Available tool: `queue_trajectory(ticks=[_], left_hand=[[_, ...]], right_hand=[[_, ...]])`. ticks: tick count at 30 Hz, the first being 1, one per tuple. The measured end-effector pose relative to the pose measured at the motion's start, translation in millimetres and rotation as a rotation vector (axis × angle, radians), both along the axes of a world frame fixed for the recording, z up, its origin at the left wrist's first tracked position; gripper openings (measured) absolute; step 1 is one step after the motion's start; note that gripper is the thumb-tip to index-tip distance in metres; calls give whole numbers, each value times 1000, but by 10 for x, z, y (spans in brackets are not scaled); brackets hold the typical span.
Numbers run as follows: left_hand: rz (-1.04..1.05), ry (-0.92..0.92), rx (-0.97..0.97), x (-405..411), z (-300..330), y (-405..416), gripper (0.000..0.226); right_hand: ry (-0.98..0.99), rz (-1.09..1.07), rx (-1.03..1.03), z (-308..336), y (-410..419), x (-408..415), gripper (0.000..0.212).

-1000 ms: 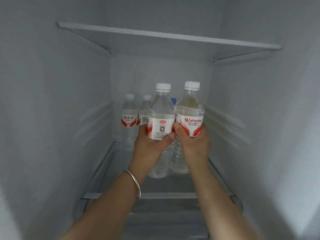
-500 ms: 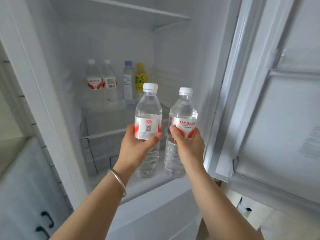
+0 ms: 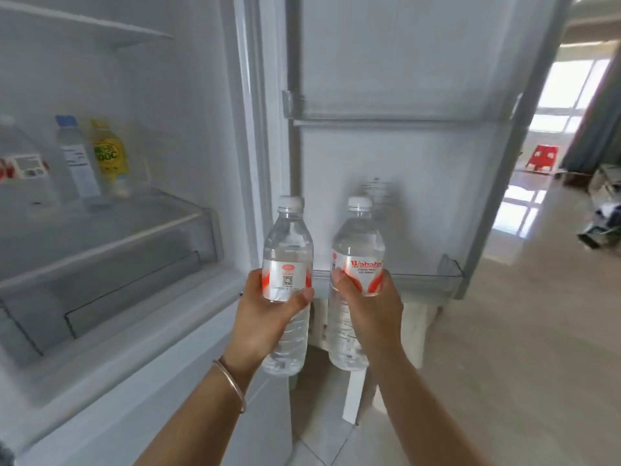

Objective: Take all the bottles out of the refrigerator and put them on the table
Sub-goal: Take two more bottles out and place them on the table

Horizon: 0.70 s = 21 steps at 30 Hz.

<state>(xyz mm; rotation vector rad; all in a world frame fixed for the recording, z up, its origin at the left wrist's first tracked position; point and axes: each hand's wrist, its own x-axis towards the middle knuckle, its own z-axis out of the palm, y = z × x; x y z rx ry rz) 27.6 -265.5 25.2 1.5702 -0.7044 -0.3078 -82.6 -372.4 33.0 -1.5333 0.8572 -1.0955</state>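
Hands, left (image 3: 268,317) and right (image 3: 369,307), each with fingers wrapped closed around one upright water bottle (image 3: 287,264) (image 3: 358,260) at its label, where thin, probably slippery plastic likely flexes least.

Bright, even daylight overall. Main source: windows (image 3: 568,92) at far right, blown out to near white w/ glare pooling on the floor (image 3: 524,348) beneath. Fridge interior (image 3: 188,95) reads pale, washed, low contrast; bottles at the back of its shelf (image 3: 111,243) are soft and smeared w/ motion blur. The two bottles held up front are sharper, labels legible. Soft shadows only, under the forearms. Wide-angle bend: door (image 3: 403,62) edges and frame lines curve twd the picture's edges.
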Motion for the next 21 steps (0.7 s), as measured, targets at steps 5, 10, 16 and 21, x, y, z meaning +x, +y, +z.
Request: queue_trajectory(ticks=[5,10,16,21], left_hand=[[-128,21,12,-839,-37,-607,61],[-218,17,-10,-1819,-84,-1245,47],[-263,46,25,-2914,-167,-2053,76],[-302,95,40,-3563,-275,-2711,66]], right_hand=[[82,-181,-19,-82,-447,-934,41],[118,-288,-15,-175,-967,-1989,42],[117,-352,15,-266,-1638,-3182,41],[129,-391,32,-365,-2238,-3790,45]])
